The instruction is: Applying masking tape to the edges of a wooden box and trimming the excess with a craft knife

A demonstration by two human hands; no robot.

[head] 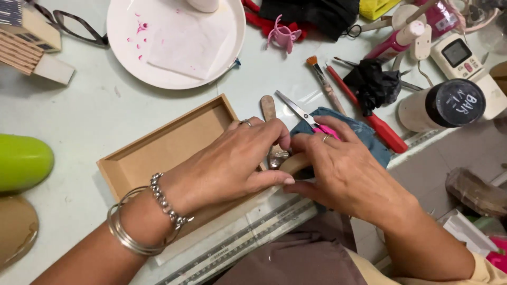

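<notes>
From the head camera I look straight down on both hands, which meet at the near edge of the table point(95, 105). Between them sits a small tan wooden piece point(293, 162), rounded, its long axis running from lower left up to the right. My left hand point(227, 166) pinches its near end with thumb and fingertips; my right hand point(343, 171) closes over the far end from the other side. Both hands are in contact with it, so neither is nearer; each is curled in a light grip, not clenched.

Just beyond my left fingertips a small metal bit point(277, 157) lies touching the piece, though I cannot tell what it is. Under my left palm is a shallow wooden tray point(158, 142), its long side slanting the same way as the piece. Beneath my right hand lies a scrap of blue denim point(338, 124), with pink-handled scissors point(303, 116) on it, blades pointing away to the left.

A ruler point(253, 232) runs along the table edge just below both hands, so room toward me is short. Beyond the fingers, a paintbrush point(325, 84) and a red-handled tool point(369, 116) crowd the right; the left, past the tray, is more open.
</notes>
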